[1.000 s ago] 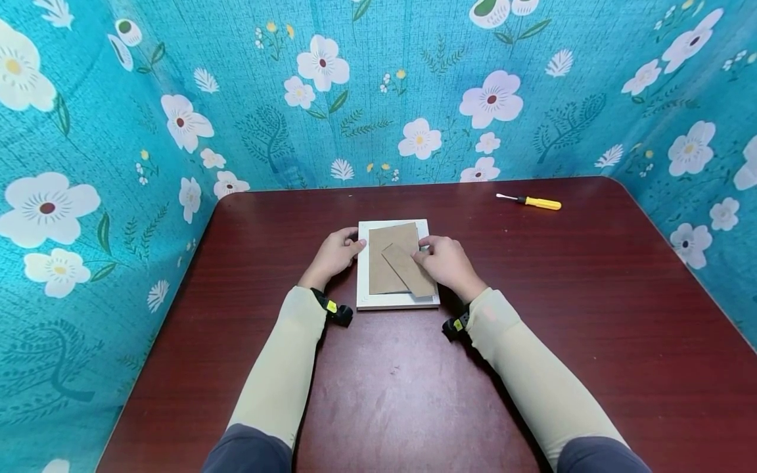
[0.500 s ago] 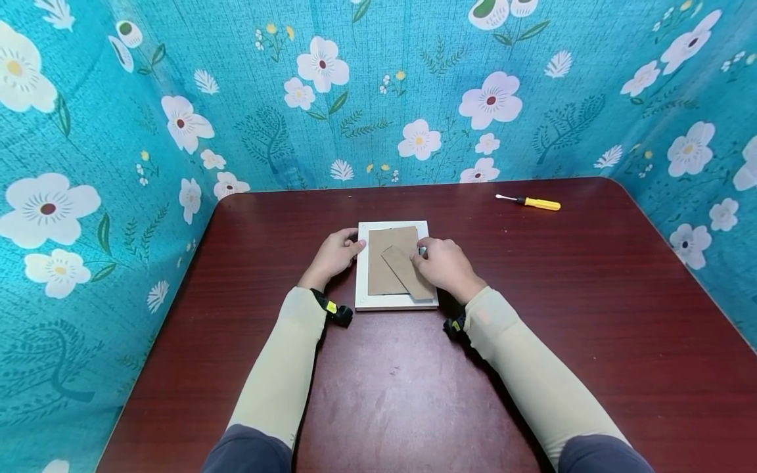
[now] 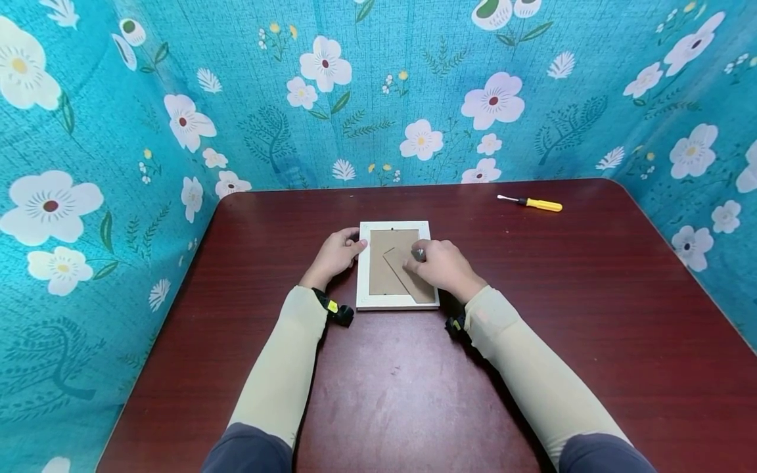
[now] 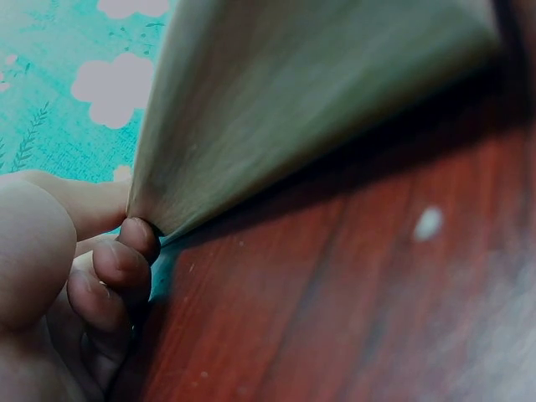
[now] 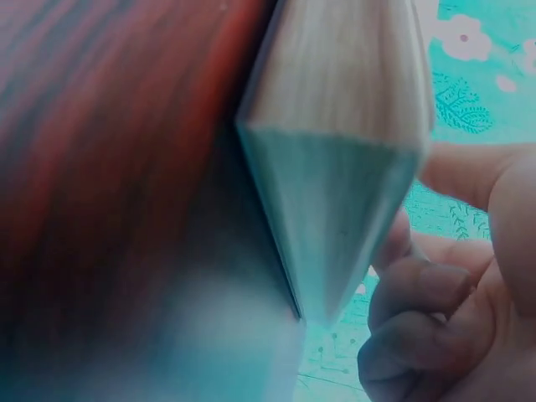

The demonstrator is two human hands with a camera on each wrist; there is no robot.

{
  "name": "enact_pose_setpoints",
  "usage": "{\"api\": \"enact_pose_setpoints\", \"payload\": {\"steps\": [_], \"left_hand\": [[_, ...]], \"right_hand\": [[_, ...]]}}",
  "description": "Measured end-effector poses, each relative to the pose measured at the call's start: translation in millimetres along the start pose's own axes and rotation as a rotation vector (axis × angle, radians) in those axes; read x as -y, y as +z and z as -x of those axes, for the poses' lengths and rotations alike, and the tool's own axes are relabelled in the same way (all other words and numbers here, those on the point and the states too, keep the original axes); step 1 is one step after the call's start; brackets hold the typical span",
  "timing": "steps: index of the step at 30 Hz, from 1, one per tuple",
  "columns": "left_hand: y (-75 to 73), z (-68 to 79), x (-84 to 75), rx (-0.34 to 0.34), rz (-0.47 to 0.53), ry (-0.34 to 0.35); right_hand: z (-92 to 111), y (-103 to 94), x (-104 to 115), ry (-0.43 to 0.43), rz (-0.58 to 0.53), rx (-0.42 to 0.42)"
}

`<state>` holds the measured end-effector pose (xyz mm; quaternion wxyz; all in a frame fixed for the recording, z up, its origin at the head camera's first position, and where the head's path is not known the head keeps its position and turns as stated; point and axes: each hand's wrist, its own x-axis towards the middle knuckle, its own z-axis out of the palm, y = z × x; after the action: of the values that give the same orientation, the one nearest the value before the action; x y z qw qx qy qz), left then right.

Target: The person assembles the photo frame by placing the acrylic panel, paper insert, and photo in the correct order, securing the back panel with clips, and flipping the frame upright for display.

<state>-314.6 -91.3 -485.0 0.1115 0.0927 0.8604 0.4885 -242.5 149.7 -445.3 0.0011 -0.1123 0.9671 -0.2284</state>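
Observation:
A white picture frame (image 3: pixel 364 276) lies back side up on the table, with a brown backing board (image 3: pixel 387 269) squarely inside its opening. A brown easel leg (image 3: pixel 408 276) slants across the board, its lower end over the frame's bottom border. My left hand (image 3: pixel 338 255) grips the frame's left side; in the left wrist view the thumb lies above the edge and fingertips are curled beneath it. My right hand (image 3: pixel 443 266) is over the right border, thumb at the easel leg and index finger bent; its other fingers are curled in the right wrist view. I cannot tell whether it pinches anything.
A screwdriver (image 3: pixel 532 203) with a yellow handle lies at the back right of the dark red table (image 3: pixel 390 381). Blue flowered cloth (image 3: pixel 378 85) hangs behind the table and along both sides.
The backing board was askew with its upper right corner over the frame's border; it now sits straight in the opening. My right thumb has shifted slightly left; my left hand keeps its grip.

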Motion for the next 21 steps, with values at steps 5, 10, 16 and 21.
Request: {"api": "enact_pose_setpoints", "payload": {"steps": [5, 10, 16, 21], "left_hand": [[-0.2, -1.0, 0.4, 0.011, 0.005, -0.006], [-0.2, -1.9, 0.8, 0.017, -0.001, -0.009], [0.4, -1.8, 0.2, 0.014, -0.002, 0.004], [0.7, -1.2, 0.4, 0.011, -0.01, -0.004]], "right_hand": [[6.3, -2.9, 3.7, 0.019, 0.057, 0.06], [12.8, -4.1, 7.7, 0.006, 0.128, 0.101], [15.1, -4.5, 8.1, -0.03, 0.171, 0.099], [14.9, -4.5, 6.2, -0.033, 0.175, 0.094]]}}
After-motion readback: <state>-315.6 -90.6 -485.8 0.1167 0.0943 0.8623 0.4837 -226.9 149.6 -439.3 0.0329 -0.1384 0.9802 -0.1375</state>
